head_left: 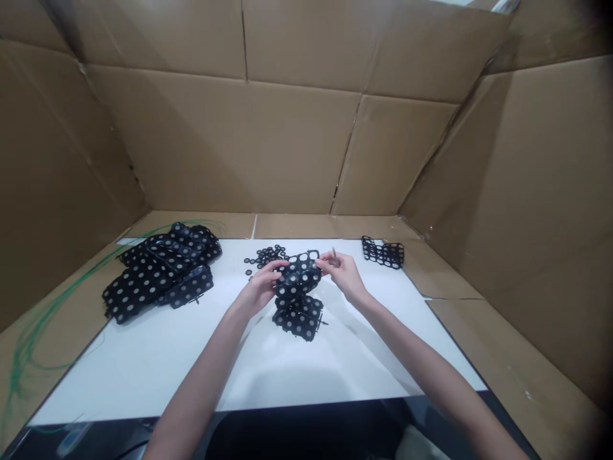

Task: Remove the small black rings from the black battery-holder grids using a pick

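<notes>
My left hand (262,285) grips the left side of a black plastic grid with round holes (299,273), held just above the white table top (143,358). My right hand (341,273) pinches the same grid at its right edge, and a thin pale stick pokes up between its fingers. A second black grid (297,317) lies flat on the table right below the held one. Both hands have their fingers closed.
A heap of black holed grids (160,273) lies at the left of the table. Small black rings (265,255) are scattered behind my hands. A short black grid strip (383,252) rests at the far right. Green wire (29,345) trails on the left. Cardboard walls (306,140) surround the table.
</notes>
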`<state>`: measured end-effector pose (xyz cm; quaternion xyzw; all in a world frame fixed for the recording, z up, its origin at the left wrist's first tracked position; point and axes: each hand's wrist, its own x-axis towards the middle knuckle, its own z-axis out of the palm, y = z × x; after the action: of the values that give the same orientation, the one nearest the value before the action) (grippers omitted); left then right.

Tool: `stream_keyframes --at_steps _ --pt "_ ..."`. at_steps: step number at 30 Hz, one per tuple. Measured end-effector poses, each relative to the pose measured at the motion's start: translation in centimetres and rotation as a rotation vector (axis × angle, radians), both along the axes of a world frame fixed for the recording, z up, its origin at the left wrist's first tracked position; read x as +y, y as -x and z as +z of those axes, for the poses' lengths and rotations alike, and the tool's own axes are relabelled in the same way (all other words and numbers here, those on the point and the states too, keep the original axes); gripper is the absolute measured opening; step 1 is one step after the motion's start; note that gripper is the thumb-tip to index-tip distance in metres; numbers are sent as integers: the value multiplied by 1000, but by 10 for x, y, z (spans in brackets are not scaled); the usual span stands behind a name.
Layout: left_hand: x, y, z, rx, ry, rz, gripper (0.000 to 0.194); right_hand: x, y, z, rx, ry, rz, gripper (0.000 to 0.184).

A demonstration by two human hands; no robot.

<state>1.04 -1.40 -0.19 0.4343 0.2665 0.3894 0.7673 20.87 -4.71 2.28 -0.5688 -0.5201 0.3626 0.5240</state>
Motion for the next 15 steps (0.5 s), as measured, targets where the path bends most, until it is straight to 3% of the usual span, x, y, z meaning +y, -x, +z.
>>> stream_keyframes --at_steps 6,12,15 --pt "-3 -7 -5 200 -300 245 38 -4 0 -16 10 -50 10 26" --pt "-8 -5 1 260 -329 181 45 -5 -5 -16 -14 9 12 29" --pt "-10 -7 1 301 -320 146 49 -5 -6 -8 -130 -94 -133 28"
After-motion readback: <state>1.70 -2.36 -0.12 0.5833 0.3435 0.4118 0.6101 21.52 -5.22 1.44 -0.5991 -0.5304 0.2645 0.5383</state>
